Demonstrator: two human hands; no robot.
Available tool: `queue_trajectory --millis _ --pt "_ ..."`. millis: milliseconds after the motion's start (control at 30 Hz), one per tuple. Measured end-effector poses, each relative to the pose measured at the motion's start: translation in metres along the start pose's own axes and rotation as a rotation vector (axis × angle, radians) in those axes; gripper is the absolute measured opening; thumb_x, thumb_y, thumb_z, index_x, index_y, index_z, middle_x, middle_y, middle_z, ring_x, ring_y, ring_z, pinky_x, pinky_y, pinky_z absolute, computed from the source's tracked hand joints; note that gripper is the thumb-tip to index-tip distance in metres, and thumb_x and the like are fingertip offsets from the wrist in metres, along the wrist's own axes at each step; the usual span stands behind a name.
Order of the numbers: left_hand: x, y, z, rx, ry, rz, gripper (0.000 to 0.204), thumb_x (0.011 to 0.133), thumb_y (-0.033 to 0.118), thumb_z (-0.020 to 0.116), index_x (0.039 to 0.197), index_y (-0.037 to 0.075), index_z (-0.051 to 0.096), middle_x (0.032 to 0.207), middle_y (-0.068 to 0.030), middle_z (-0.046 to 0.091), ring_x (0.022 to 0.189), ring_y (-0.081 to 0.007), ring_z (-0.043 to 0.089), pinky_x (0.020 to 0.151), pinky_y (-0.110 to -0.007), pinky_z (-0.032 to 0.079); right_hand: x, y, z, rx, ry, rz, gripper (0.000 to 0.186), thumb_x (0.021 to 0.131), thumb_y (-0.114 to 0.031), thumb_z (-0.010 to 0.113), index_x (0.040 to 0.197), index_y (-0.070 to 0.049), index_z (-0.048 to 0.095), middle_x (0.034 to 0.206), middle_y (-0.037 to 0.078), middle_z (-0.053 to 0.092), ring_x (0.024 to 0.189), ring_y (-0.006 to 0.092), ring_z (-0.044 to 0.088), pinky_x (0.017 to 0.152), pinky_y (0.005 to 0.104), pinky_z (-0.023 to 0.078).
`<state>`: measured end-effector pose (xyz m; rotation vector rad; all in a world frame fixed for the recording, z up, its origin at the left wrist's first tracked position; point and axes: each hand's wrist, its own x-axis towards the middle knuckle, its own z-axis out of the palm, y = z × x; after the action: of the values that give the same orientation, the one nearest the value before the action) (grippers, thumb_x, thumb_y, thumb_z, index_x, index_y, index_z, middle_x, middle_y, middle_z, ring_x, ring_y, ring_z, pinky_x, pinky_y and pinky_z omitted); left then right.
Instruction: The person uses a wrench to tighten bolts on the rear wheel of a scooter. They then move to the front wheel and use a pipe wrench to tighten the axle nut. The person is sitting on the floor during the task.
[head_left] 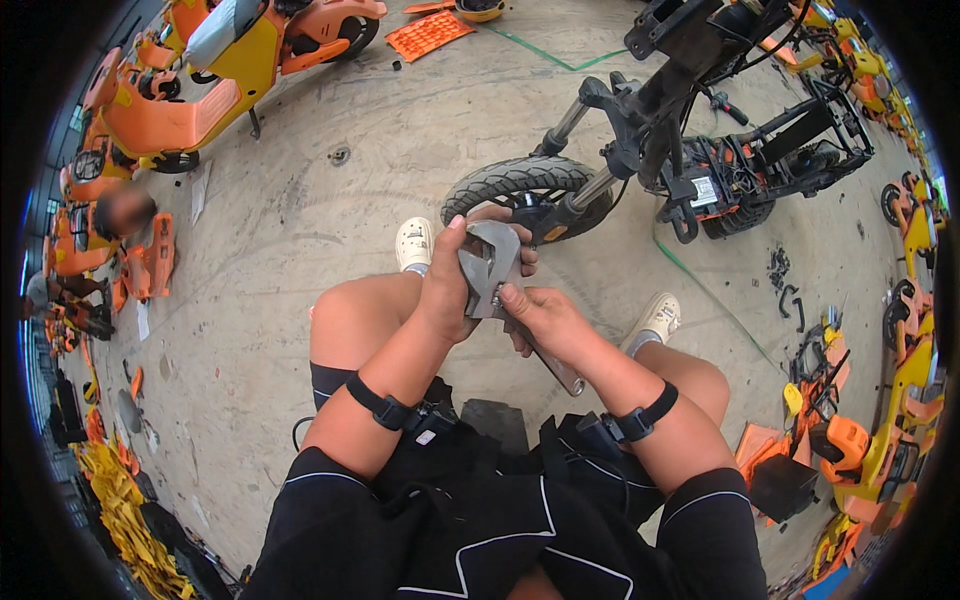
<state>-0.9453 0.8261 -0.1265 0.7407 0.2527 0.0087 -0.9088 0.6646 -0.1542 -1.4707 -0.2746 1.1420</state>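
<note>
A large grey adjustable wrench (507, 250) is held in front of my knees, its jaw end pointing away from me. My left hand (447, 285) closes round the jaw end, thumb along its left side and fingertips showing at its right. At the base of the head my right hand (545, 318) grips it, thumb pressed near the adjusting screw. The handle slants down to the right, its holed end showing below my right hand. Just beyond the wrench stands the front wheel (500, 182) of a stripped scooter frame (690, 120); the tool appears apart from it.
Orange and yellow scooters (190, 115) line the left; more (905, 370) stand at the right. Loose dark parts (785, 285) and orange panels (760, 445) lie on the right floor. A green strap (700, 280) crosses the concrete. Another person (125, 210) is far left.
</note>
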Motion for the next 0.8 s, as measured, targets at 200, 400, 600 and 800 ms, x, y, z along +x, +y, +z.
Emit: queue_trajectory --millis 200,400,600,800 --pt "0.001 0.002 0.0 0.011 -0.005 0.002 0.066 0.094 0.059 0.045 0.132 0.005 0.048 0.12 -0.0189 0.061 0.099 -0.0294 0.063 0.089 -0.043 0.053 -0.002 0.005 0.003 0.149 -0.021 -0.066 0.058 0.098 -0.055 0.054 0.08 0.0 0.06 0.062 0.004 0.056 0.057 0.0133 0.056 0.053 0.0267 0.046" --pt "0.001 0.001 0.003 0.0 -0.016 -0.012 0.068 0.092 0.059 0.045 0.135 0.006 0.048 0.128 -0.0205 0.058 0.109 -0.0315 0.061 0.096 -0.045 0.05 -0.003 0.005 0.005 0.075 0.033 -0.022 0.056 0.098 -0.053 0.055 0.078 -0.002 0.059 0.062 0.004 0.056 0.057 0.0126 0.056 0.052 0.0261 0.046" --pt "0.003 -0.001 0.006 -0.026 0.002 -0.019 0.069 0.09 0.06 0.046 0.136 0.008 0.048 0.13 -0.0205 0.057 0.114 -0.0326 0.059 0.099 -0.046 0.049 -0.004 0.002 0.007 -0.002 0.133 -0.021 0.058 0.097 -0.056 0.056 0.074 -0.003 0.059 0.06 0.004 0.056 0.052 0.0118 0.054 0.047 0.0262 0.043" --pt "0.005 0.001 0.003 -0.012 -0.042 -0.023 0.071 0.089 0.062 0.047 0.139 0.012 0.047 0.134 -0.0201 0.055 0.117 -0.0327 0.057 0.1 -0.045 0.048 -0.002 0.011 0.009 0.126 0.125 -0.117 0.06 0.096 -0.058 0.055 0.073 -0.003 0.059 0.057 0.003 0.055 0.047 0.0122 0.052 0.044 0.0274 0.042"
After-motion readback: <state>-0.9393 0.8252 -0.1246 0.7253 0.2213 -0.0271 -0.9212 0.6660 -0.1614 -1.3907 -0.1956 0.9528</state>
